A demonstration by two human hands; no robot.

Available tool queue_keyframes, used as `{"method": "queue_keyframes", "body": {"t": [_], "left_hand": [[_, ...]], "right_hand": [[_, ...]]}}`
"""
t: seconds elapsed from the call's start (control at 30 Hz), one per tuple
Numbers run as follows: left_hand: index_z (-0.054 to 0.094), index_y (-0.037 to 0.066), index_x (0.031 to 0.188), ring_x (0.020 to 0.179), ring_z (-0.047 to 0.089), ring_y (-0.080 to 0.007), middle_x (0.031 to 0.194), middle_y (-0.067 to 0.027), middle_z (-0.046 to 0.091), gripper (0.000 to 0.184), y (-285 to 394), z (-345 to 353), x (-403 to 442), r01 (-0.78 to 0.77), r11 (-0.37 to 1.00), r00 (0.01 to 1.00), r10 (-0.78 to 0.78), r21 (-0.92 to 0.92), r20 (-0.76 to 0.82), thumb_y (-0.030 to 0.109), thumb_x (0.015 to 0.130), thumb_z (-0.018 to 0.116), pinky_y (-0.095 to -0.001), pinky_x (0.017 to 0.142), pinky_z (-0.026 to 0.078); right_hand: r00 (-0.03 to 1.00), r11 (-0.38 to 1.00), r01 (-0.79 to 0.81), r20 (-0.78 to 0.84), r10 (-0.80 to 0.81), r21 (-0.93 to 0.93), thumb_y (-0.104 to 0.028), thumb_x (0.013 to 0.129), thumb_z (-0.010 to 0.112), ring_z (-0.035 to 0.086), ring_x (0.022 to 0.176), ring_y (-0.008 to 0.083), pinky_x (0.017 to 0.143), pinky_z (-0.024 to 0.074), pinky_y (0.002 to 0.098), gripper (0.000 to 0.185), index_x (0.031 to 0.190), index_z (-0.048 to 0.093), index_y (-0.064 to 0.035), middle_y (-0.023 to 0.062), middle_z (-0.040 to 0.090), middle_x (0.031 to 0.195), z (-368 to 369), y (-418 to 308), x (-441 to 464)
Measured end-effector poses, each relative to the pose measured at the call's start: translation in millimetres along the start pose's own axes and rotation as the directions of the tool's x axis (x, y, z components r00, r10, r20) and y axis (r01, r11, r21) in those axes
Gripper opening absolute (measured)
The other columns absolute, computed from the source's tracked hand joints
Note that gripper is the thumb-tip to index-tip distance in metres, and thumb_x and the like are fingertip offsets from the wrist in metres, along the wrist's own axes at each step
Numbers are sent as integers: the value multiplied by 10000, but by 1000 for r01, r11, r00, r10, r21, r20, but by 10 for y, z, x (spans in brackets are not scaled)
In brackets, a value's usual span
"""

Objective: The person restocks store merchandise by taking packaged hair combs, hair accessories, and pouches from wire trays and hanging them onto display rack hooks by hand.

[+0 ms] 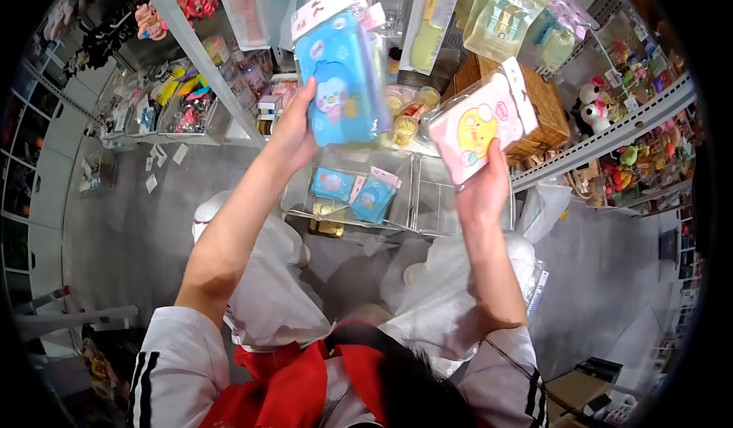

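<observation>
My left hand (295, 129) is closed on the edge of a blue cartoon-printed package (336, 84) with a white-and-pink header card; more packages seem to sit behind it. Held up on the other side, a pink package (475, 129) with a yellow cartoon face is gripped by my right hand (485, 184), thumb over its front. Below and between the hands, two smaller blue packages (372, 197) lie in a clear bin (305, 203). My fingers behind both held packages are hidden.
A wicker basket (546, 126) stands on the shelf behind the pink package. Hanging packs (504, 19) fill the rack above. Metal uprights (195, 50) flank the shelf. A plastic bag (544, 205) is right of the bins, and paper scraps (180, 154) lie on the floor.
</observation>
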State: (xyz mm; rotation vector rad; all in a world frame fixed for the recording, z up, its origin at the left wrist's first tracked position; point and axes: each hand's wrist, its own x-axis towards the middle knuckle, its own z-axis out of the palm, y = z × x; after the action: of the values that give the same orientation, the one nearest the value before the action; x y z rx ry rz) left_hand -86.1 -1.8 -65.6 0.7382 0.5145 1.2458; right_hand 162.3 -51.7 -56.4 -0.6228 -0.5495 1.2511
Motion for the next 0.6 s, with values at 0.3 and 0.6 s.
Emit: {"method": "queue_keyframes", "body": {"t": [0.3, 0.6], "left_hand": [[361, 55, 1260, 1000, 537, -206, 1237, -101, 449, 450, -165, -123, -5, 170, 954, 971, -119, -248, 209, 329, 904, 352, -338, 795, 488], [359, 43, 1248, 1092, 477, -213, 1210, -100, 472, 442, -365, 36, 3, 319, 940, 925, -282, -118, 255, 340, 929, 290, -374, 926, 389]], "right_hand": [[926, 807, 350, 303, -223, -476, 68, 816, 415, 330, 1211, 194, 980, 291, 290, 595, 1348, 160, -12, 135, 222, 1379, -25, -32, 9], [975, 891, 115, 223, -16, -438, -77, 866, 470, 475, 1007, 98, 848, 375, 217, 376, 1230, 418, -1, 94, 473, 1213, -19, 118, -25]]}}
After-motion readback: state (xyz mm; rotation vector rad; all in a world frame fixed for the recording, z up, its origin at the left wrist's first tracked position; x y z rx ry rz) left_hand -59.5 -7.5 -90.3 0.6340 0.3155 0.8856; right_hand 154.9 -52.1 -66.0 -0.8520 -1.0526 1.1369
